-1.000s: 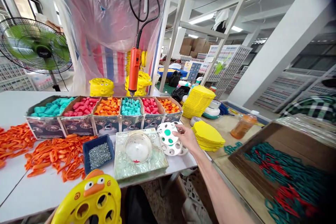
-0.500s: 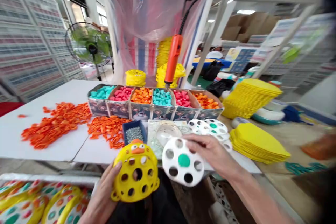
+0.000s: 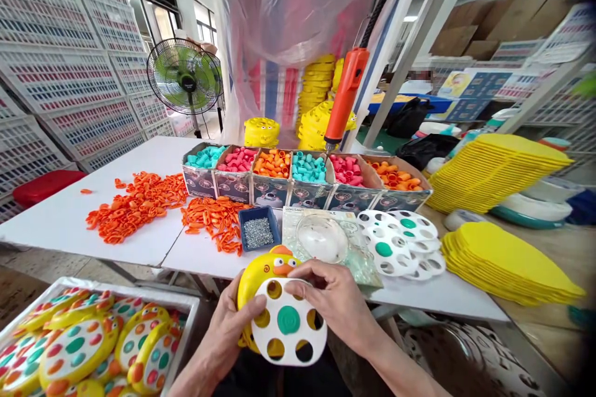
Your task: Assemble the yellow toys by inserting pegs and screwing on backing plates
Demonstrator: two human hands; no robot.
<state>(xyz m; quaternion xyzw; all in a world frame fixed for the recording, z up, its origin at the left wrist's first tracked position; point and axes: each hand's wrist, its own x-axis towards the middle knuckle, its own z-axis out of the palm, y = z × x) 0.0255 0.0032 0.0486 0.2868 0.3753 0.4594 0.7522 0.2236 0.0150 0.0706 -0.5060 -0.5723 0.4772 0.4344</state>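
Observation:
Low in front of me, my left hand (image 3: pixel 235 316) grips a yellow plastic duck-shaped toy shell (image 3: pixel 252 279), its thumb on the white disc's edge. My right hand (image 3: pixel 333 298) pinches the top of a white disc (image 3: pixel 311 332) with round holes and a green centre. The disc lies against the front of the shell and covers most of it; the duck's eyes and orange beak show above. Beyond the hands, a clear round dish (image 3: pixel 322 237) sits on a printed box. More white discs (image 3: pixel 395 242) lie to its right.
A divided box (image 3: pixel 272 189) holds teal, pink and orange caps. Orange parts (image 3: pixel 139 201) lie heaped at left, beside a blue tray of screws (image 3: pixel 259 232). An orange electric screwdriver (image 3: pixel 347 96) hangs above. A crate (image 3: pixel 189 322) of duck toys stands lower left; yellow sheets (image 3: pixel 503 254) are stacked right.
My right hand has brought the white disc left onto the front of the duck shell. The shell has shifted right and turned. The view has swung left.

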